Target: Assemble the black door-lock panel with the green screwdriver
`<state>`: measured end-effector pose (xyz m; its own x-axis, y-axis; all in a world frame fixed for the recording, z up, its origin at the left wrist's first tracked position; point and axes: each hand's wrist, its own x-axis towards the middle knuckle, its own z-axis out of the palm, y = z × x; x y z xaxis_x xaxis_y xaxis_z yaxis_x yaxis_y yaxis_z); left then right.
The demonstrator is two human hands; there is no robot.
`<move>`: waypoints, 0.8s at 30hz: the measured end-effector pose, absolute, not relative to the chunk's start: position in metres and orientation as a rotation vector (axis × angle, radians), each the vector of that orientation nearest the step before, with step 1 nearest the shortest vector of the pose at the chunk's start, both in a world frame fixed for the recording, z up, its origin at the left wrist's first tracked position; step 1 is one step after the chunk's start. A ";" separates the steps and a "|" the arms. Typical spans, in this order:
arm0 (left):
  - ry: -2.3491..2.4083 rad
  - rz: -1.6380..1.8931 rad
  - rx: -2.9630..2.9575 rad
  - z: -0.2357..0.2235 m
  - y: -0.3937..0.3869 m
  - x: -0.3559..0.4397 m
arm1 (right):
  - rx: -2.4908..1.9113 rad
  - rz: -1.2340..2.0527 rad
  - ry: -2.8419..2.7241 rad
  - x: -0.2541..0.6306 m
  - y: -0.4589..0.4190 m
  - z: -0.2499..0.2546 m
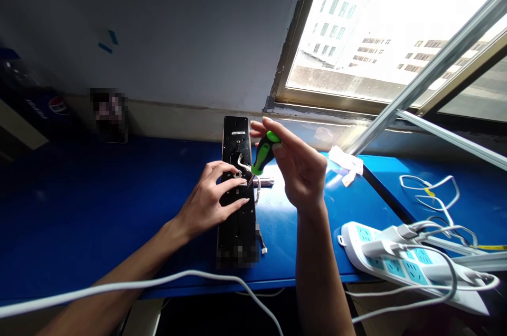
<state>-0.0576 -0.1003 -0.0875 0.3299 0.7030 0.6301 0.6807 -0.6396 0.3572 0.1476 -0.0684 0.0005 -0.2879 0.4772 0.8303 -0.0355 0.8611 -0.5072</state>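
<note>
Hands apart. Left hand (pixel 208 201) lay pressed, fingers spread, on the black door-lock panel (pixel 237 235), which sat lengthwise on the blue tabletop (pixel 99 193), a white wire (pixel 242 162) crossing its face. Right hand (pixel 301 172) gripped a green-handled screwdriver (pixel 263 155), shaft angled down, tip at the panel beside the left fingers. White power strip (pixel 396 267) with plugged-in cables lay well right.

Window (pixel 348 24) is totally blown out, hard daylight pouring in from the right, glare streaking over the blue workbench (pixel 340 220), right hand (pixel 301 177) kinda shadowed, wall (pixel 119 35) pretty dim, edges bowed by the wide lens.
</note>
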 end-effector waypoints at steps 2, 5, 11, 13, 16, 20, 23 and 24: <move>1.356 1.219 2.515 -0.088 -0.100 -0.058 | -0.349 0.444 -1.754 0.146 -0.066 -0.001; 1.422 1.222 2.473 -0.088 -0.101 -0.058 | -0.393 0.298 -1.691 0.145 -0.064 -0.002; 1.501 1.164 2.394 -0.089 -0.101 -0.058 | -0.323 0.466 -1.754 0.146 -0.067 -0.002; 1.507 1.142 2.364 -0.090 -0.102 -0.059 | -0.348 0.435 -1.750 0.147 -0.066 -0.003; 1.520 1.124 2.317 -0.091 -0.101 -0.059 | -0.412 0.302 -1.715 0.148 -0.062 -0.003; 1.511 1.129 2.290 -0.092 -0.100 -0.059 | -0.378 0.404 -1.746 0.146 -0.066 -0.001; 1.507 1.132 2.264 -0.092 -0.100 -0.059 | -0.324 0.504 -1.767 0.144 -0.069 -0.003; 1.508 1.129 2.256 -0.092 -0.100 -0.059 | -0.318 0.487 -1.764 0.144 -0.069 -0.003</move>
<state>-0.0591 -0.1000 -0.0922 0.1865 0.8569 0.4806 0.7022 -0.4584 0.5448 0.1438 -0.0692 -0.0035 -0.2450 0.4599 0.8535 -0.0432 0.8743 -0.4835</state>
